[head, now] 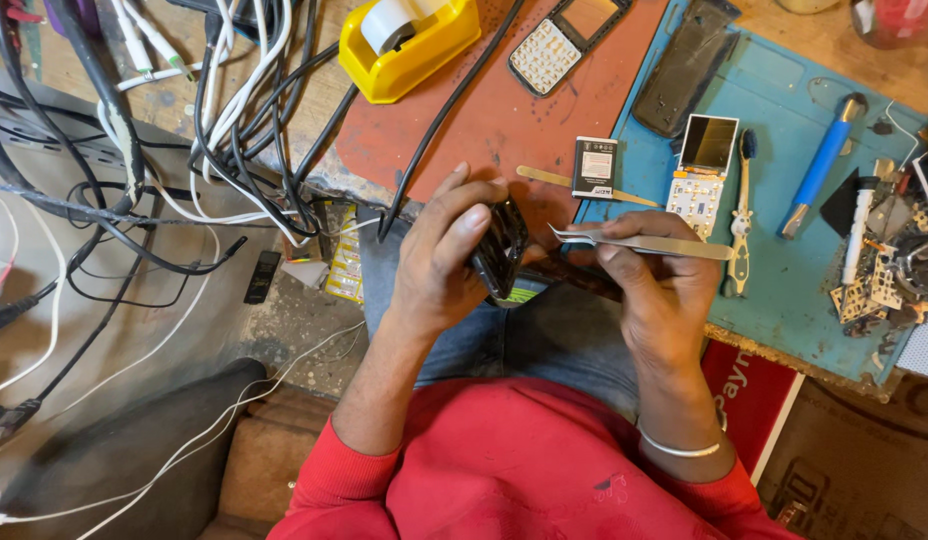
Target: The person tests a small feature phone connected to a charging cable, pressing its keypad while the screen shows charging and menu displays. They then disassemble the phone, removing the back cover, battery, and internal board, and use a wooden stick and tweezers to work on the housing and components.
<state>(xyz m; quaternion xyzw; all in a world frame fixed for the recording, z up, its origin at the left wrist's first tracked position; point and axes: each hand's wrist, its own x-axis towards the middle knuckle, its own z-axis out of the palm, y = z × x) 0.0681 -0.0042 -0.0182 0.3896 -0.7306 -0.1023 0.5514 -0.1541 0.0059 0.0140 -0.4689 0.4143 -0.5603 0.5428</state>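
The left hand point(439, 265) grips a dark phone point(500, 250) firmly; the right hand point(659, 275) pinches metal tweezers point(639, 243). Better keep the phone steady and the tips gentle.

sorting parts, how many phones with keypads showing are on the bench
2: a dark phone on the red mat, and a white one on the blue mat. Others may be hidden in clutter.

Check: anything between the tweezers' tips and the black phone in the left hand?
Nothing visible. The right hand holds the tweezers with tips pointing at the phone, which the left hand grips; only a small open gap lies between tips and phone.
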